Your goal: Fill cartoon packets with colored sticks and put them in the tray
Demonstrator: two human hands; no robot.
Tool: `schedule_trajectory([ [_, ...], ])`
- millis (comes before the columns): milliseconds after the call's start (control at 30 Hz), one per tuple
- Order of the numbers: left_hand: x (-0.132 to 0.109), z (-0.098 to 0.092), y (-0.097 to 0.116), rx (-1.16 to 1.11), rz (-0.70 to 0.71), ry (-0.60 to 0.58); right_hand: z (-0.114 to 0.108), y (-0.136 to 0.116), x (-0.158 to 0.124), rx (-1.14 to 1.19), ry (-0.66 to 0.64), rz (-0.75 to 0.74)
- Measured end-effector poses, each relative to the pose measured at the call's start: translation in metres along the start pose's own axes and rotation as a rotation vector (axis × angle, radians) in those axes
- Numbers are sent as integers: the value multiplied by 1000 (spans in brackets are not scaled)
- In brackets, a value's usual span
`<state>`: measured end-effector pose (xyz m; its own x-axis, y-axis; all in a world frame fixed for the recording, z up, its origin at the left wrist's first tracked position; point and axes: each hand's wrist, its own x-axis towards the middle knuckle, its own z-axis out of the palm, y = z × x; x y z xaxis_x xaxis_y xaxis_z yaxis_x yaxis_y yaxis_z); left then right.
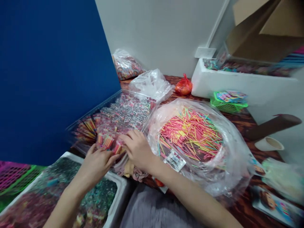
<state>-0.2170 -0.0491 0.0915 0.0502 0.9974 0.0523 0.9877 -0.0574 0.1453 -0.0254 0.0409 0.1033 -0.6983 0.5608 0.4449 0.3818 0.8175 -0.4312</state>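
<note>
Wrapped packets of short coloured sticks (104, 141) crowd the near end of a clear plastic tray (89, 110). My left hand (99, 163) rests against them, its fingers bent and its thumb reaching to one small pink-and-yellow packet (118, 147). From the other side, my right hand (137, 148) closes its fingers on that same packet, and its fingertips are partly hidden. Right of the tray, a large clear plastic bag (235, 158) lies opened around a heap of loose pink, yellow and green sticks (190, 133).
A white foam box (68, 155) of shiny wrapped pieces stands low at the left, below a blue panel (52, 76). Farther back are a crumpled clear bag (152, 84), a red bag (183, 85) and a green basket (228, 106). A paper cup (269, 144) stands at right.
</note>
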Motion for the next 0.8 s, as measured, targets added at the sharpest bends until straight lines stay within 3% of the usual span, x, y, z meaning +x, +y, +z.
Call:
schedule_trajectory([
  [67,-12,0,13,33,-55,231,-14,19,-42,121,120,148],
  [167,-28,11,57,-152,-74,540,-31,58,-117,165,247,433],
  [233,-31,29,94,-355,74,428,-39,82,-164,137,288,616],
  [300,-25,52,127,-456,116,196,-44,98,-199,142,339,773],
  [433,9,90,169,-396,41,-92,-43,108,-232,281,387,923],
  [600,45,102,191,-240,-5,-232,-25,101,-235,309,342,977],
  [800,57,109,192,-588,-122,-398,-17,91,-236,315,276,935],
])
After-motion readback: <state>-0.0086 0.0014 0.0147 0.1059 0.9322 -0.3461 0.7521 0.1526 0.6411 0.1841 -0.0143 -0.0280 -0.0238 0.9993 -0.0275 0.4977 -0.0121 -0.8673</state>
